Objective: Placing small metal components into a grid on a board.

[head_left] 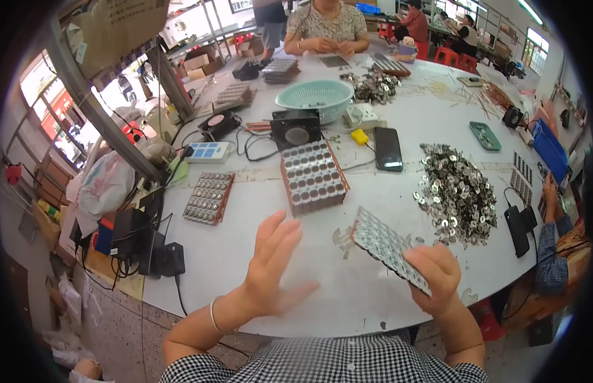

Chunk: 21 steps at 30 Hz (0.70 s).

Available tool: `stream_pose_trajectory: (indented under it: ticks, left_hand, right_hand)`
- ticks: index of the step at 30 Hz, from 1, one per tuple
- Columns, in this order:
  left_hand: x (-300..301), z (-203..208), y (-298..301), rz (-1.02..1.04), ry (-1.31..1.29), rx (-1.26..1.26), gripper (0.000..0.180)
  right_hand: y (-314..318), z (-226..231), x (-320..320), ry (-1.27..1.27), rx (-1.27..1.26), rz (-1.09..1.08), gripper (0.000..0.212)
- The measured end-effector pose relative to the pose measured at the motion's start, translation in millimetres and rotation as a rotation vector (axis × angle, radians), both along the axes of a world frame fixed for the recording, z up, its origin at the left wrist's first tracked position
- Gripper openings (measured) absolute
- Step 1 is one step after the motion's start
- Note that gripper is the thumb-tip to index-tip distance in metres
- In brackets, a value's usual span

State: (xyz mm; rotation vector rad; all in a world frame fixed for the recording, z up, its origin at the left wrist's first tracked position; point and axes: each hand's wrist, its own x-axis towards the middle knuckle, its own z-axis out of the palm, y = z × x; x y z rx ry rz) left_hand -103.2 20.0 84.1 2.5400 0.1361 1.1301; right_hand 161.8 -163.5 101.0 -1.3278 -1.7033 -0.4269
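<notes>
My right hand (437,274) grips the near end of a flat rectangular tray (389,247) with rows of small metal pieces, tilted above the table. My left hand (274,268) is raised to the left of it, fingers spread and slightly blurred, holding nothing. Beyond the left hand stands a stack of similar trays (314,179) filled with dark and silvery round parts. A single tray of round metal parts (209,198) lies farther left. To the right of the held tray is a heaped pile of small shiny metal pieces (459,195).
Behind the stack are a small black fan (296,131), a pale green basket (314,96) and a black phone (388,149). A power strip (208,151) with cables lies left. Across the table sits a person (328,32); another person's sleeve (551,252) shows at the right edge.
</notes>
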Motion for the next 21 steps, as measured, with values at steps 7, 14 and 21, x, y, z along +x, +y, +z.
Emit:
stream_pose_trajectory:
  ticks: [7,14,21]
  left_hand:
    - [16,-14,-9,-0.052,0.215,-0.571,0.073]
    - [13,-33,-11,0.024,0.186,-0.534,0.048]
    - [12,-40,-17,0.063,0.185,-0.505,0.048]
  right_hand:
    - [18,-17,-11,0.648,-0.524,0.204,0.023]
    - [20,-26,-26,0.352,-0.418,0.234,0.031]
    - [14,-32,-30,0.258,-0.383,0.222,0.037]
